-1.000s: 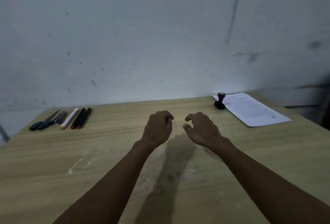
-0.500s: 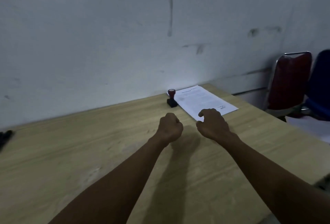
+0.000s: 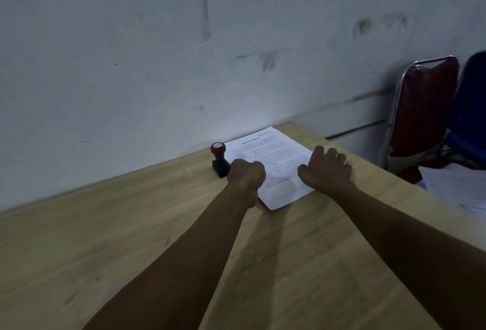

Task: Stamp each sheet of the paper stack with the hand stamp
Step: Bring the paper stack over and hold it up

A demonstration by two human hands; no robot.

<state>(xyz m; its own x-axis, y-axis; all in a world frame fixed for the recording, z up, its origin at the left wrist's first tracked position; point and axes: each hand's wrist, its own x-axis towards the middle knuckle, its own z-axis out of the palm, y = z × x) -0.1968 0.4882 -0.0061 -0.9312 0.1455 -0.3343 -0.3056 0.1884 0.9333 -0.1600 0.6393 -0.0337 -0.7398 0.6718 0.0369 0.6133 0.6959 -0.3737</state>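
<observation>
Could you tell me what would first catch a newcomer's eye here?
The white printed paper stack at the wooden table's far corner, both hands on its edges: left hand fisted, right hand spread. A red-handled hand stamp stands upright beside it.

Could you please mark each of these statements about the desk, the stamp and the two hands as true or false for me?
1. The hand stamp stands upright on the table at the left edge of the paper stack. True.
2. The left hand grips the hand stamp's red knob. False: it is a closed fist beside the stamp's base, and the knob is free.
3. The right hand lies with fingers spread over the right side of the paper stack. True.
4. The top sheet is blank. False: it carries printed text.
5. A red chair stands beyond the table's right end. True.
</observation>
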